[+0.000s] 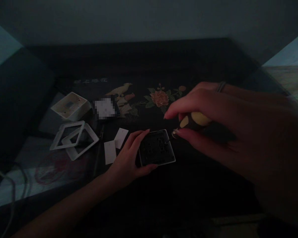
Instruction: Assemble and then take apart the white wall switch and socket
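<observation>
A square wall switch [157, 148] with a white edge and dark inside lies face up on the dark table. My left hand [132, 152] grips it from the left, thumb on the near edge and fingers on the far edge. Above and to the right, my right hand [208, 119] is closed around a screwdriver [200, 118] with a yellow and dark handle. Its thin shaft points down-left toward the switch's right part; in the dim light I cannot tell whether the tip touches. Two white rocker plates [110, 152] lie left of my left hand.
Two white square frames [80, 150] overlap on the left, with a white box [71, 105] behind them. A blurred-out white item [104, 108] stands beside it. The table [183, 188] bears a painted flower and birds. A pale cable [12, 195] hangs at lower left.
</observation>
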Demonstrator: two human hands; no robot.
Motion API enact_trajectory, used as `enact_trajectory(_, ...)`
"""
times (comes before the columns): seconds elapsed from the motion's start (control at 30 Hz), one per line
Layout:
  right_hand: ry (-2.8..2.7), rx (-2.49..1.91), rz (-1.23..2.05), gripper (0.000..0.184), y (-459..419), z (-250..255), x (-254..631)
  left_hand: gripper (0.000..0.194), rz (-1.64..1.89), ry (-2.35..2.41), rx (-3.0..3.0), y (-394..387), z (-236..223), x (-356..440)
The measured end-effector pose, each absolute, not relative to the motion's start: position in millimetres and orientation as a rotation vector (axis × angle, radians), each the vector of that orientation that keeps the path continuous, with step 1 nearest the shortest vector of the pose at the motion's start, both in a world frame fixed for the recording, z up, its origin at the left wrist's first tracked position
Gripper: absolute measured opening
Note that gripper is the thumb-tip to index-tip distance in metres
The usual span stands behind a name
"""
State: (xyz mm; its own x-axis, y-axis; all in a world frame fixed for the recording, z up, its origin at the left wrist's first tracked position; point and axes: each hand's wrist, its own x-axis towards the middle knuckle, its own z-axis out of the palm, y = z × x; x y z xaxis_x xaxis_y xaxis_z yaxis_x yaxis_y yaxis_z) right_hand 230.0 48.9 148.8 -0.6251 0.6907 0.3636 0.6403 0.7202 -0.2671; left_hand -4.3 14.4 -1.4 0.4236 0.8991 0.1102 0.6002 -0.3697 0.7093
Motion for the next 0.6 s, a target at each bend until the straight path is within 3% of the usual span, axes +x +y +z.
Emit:
enact_trajectory(0.3,-2.479,-0.982,0.241,0.027,59.7,145.2,230.3,0.072,0.676,1.177,2.255,8.9,3.5,-5.3)
enact_trajectory(0.6,-2.422,-0.913,0.243,0.027,62.4,151.2,238.5,0.026,0.786,1.218,2.431,19.0,35.0,14.7)
